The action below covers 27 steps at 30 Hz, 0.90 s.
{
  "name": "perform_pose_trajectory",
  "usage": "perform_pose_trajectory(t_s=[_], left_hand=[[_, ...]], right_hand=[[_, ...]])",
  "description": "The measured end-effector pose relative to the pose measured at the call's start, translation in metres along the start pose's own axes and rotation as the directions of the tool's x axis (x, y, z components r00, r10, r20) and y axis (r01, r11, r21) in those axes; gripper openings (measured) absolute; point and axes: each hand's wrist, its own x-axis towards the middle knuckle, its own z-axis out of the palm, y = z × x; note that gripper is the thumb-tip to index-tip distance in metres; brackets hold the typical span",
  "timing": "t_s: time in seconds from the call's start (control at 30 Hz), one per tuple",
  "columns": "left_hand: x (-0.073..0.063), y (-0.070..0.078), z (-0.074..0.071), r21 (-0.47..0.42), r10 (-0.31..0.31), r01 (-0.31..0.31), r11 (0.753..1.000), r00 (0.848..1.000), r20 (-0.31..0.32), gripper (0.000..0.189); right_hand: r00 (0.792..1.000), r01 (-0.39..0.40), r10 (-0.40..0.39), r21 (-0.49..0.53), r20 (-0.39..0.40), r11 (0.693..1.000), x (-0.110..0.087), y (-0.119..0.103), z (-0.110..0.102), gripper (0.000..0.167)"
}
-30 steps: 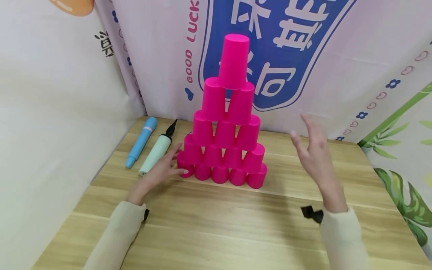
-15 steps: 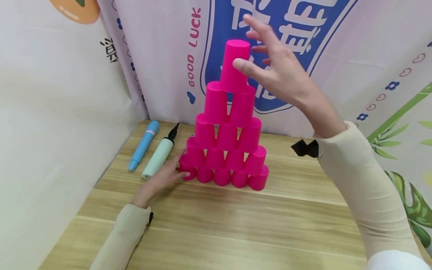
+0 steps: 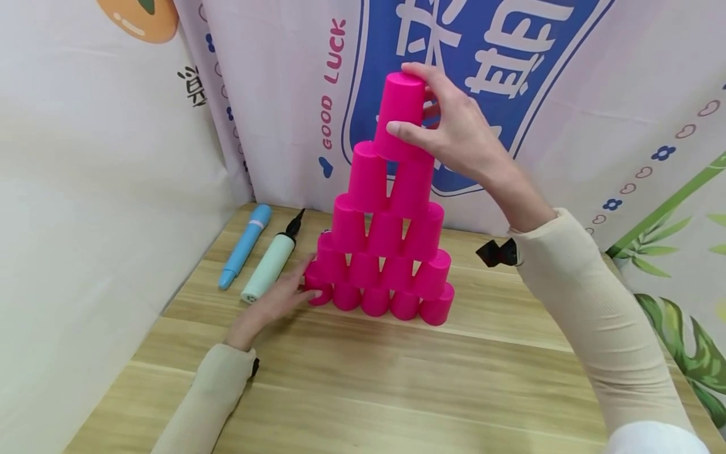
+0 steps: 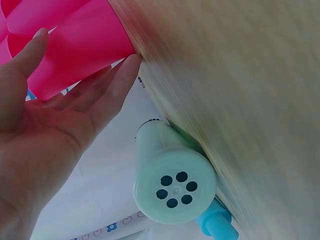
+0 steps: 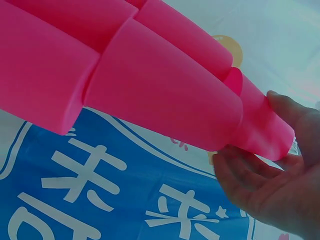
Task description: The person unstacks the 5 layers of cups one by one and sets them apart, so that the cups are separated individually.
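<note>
A tower of upside-down pink plastic cups (image 3: 386,233) stands on the wooden table (image 3: 397,378), its several rows narrowing to one top cup (image 3: 399,104). My right hand (image 3: 462,129) grips that top cup, thumb on its front and fingers round the far side; in the right wrist view the top cup (image 5: 267,127) lies between thumb and fingers. Low down, my left hand (image 3: 275,302) is at the leftmost bottom cup (image 3: 319,280), thumb in front. In the left wrist view its nearly straight fingers (image 4: 112,92) lie along the cup (image 4: 85,50).
Left of the tower lie a mint-green hand pump (image 3: 269,268) with a black nozzle and a light blue pump-like tube (image 3: 245,246). Close behind the tower hangs a printed cloth (image 3: 283,113); a white cloth (image 3: 102,189) borders the left side.
My right hand has risen from the right of the tower, crossed to its top and taken hold of the top cup. My left hand has stayed at the bottom left cup.
</note>
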Motion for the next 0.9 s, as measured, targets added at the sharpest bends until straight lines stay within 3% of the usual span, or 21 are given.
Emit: perform_pose_trajectory(t_s=[0.23,0.43,0.6,0.7,0.9], left_hand=[[0.001,0.0,0.001,0.007,-0.007,0.007,1.0,1.0,0.005,0.079],[0.002,0.0,0.001,0.013,-0.002,0.002,1.0,1.0,-0.007,0.079],[0.004,0.001,0.003,0.011,-0.005,0.005,1.0,1.0,-0.002,0.08],[0.005,0.001,0.004,0.005,-0.006,0.006,1.0,1.0,0.001,0.08],[0.004,0.0,0.001,-0.001,-0.02,0.02,1.0,1.0,-0.004,0.08]], right_hand=[[0.984,0.056,-0.044,0.069,-0.173,0.996,-0.002,0.002,-0.006,0.077],[0.939,0.108,-0.071,0.092,-0.337,0.99,-0.005,0.014,-0.018,0.078],[0.893,0.14,-0.097,0.067,-0.44,0.988,-0.017,0.04,-0.028,0.077],[0.881,0.089,-0.055,0.051,-0.471,0.995,-0.027,0.064,-0.033,0.077],[0.892,-0.128,0.157,0.096,-0.424,0.987,-0.053,0.132,-0.026,0.075]])
